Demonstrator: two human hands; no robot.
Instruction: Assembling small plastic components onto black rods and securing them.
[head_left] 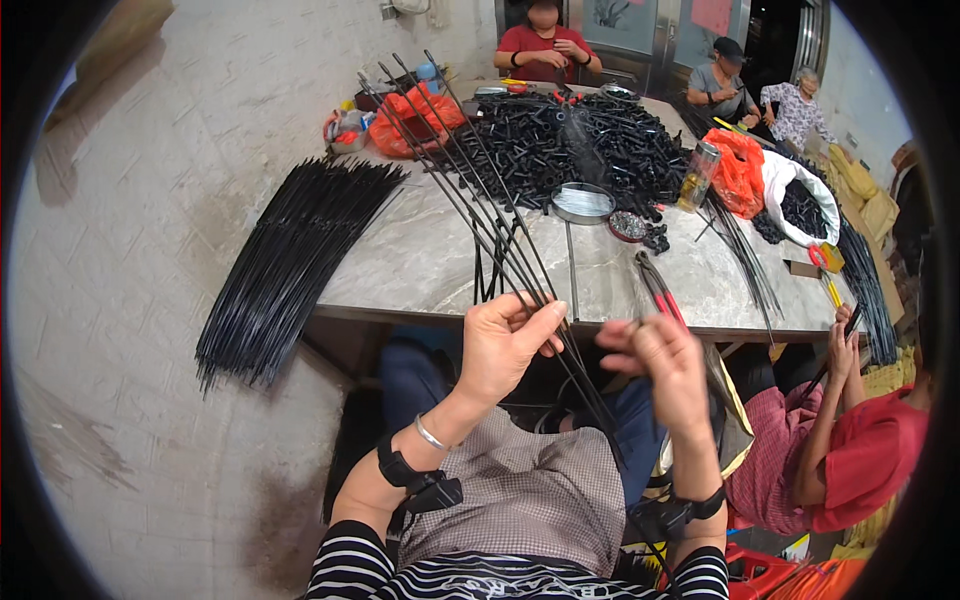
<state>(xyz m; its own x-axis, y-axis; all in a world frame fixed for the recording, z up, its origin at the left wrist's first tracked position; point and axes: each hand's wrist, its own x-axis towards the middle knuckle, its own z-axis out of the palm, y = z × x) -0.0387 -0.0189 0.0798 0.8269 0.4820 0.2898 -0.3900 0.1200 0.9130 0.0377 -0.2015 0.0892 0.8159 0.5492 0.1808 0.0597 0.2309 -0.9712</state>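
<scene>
My left hand (510, 340) is closed round several long thin black rods (590, 395). They slant from above the table's far left down past my lap. My right hand (660, 365) is lifted just right of the rods, fingers curled and smeared by motion, so whether it holds anything is unclear. Beyond it, pliers with red handles (660, 290) lie at the table's near edge. A round tin of thin silvery pieces (583, 203) stands farther back, beside a small dish of metal bits (628, 226).
A big heap of black plastic pieces (570, 140) covers the table's back. At left, a thick bundle of black rods (290, 260) overhangs the edge. Orange bags (415, 122), a glass bottle (698, 178) and a white sack (790, 190) stand around. Co-workers sit behind and at right.
</scene>
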